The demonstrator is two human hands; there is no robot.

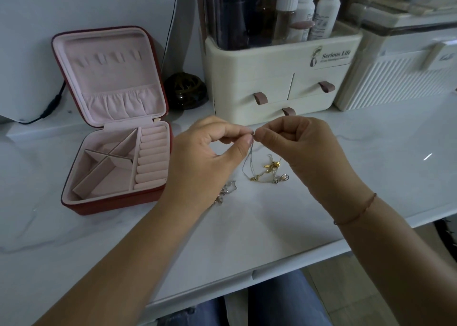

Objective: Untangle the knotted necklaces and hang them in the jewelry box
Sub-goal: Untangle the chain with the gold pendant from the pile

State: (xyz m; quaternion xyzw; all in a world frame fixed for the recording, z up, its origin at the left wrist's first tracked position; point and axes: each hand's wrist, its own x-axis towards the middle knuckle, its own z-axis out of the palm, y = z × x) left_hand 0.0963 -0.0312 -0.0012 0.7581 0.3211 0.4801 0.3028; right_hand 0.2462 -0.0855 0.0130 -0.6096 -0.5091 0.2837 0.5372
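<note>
Two bare forearms reach in from the bottom of my remote feed, above two knees in blue jeans (284,303). They cross one white marbled tabletop (383,157). At its back stands one cream organizer (277,88) with three drawers, each with a brown loop pull, and bottles packed in its top. One white ribbed case (395,83) sits just beside it on the right.

One jewelry box (150,192), red outside and pink inside, lies open at the left. Its lid stands upright, and its base is split by dividers beside a row of ring rolls. One dark round jar (185,90) sits between box and organizer.

The left hand (205,157) and right hand (304,150) meet above the tabletop. Each pinches, thumb against forefinger, the top of the thin necklace strands (249,158). The strands hang to one knotted cluster (269,171) of gold and silver pieces resting on the tabletop beneath the right hand.

A second piece, a silver chain (228,188), lies partly hidden under the left wrist, near the box's front corner. One thin cord bracelet (356,214) circles the right wrist.
</note>
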